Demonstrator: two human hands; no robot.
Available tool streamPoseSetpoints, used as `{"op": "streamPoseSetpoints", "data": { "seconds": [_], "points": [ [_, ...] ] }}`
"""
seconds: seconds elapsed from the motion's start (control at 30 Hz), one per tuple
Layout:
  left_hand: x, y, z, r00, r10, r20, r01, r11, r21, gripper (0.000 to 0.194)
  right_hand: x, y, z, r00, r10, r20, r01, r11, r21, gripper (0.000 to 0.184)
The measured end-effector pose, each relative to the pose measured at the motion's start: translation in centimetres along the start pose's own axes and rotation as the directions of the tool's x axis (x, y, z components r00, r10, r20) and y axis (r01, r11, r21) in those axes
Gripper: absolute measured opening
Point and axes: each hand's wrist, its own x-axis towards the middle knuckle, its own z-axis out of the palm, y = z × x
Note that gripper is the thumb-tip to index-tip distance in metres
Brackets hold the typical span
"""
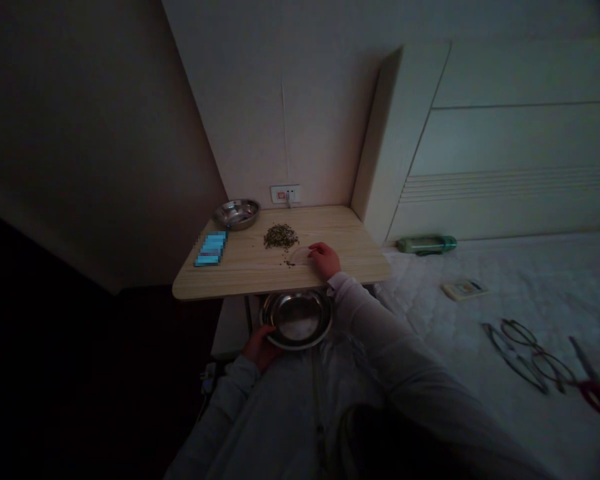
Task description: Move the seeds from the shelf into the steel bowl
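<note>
My left hand (261, 348) grips the rim of a shiny metal bowl (296, 319), holding it just below the front edge of the small wooden table (230, 283). Over the tabletop, my right hand (325, 260) pinches a thin, clear, round piece that looks like a plastic lid (301, 256). Just behind and left of that piece lies a heap of small greenish-brown grains (280, 236). A few loose grains are scattered between the heap and the clear piece. Their exact kind is too small to make out.
A second metal bowl (237, 213) stands at the table's back left, with a lit phone (211, 249) in front of it. On the bed to the right lie a green bottle (427, 245), a pale flat box (464, 289), glasses (517, 357) and red-handled scissors (599, 399). A wall socket (285, 194) is behind.
</note>
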Motion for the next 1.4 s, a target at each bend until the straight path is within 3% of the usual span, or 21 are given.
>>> {"op": "streamPoseSetpoints", "data": {
  "seconds": [0.4, 0.63, 0.83, 1.4],
  "points": [
    [0.0, 0.0, 0.1, 1.000, 0.007, -0.026, -0.006, 1.000, 0.020, 0.013, -0.4, 0.0, -0.1, 0.991, -0.034, 0.126, 0.027, 0.998, 0.052, 0.019],
    [-0.3, 0.1, 0.4, 1.000, -0.004, -0.025, 0.004, 1.000, 0.006, 0.020, -0.4, 0.2, 0.1, 0.986, -0.058, 0.154, 0.040, 0.993, 0.113, 0.018],
    [-0.3, 0.1, 0.3, 0.998, 0.014, -0.069, -0.011, 0.999, 0.045, 0.015, -0.6, 0.1, 0.0, 0.984, -0.060, 0.170, 0.041, 0.992, 0.115, 0.019],
    [-0.2, 0.0, 0.3, 0.997, 0.030, -0.065, -0.029, 0.999, 0.026, 0.014, -1.2, -0.4, -0.1, 0.959, -0.048, 0.280, -0.004, 0.983, 0.184, 0.018]
  ]
}}
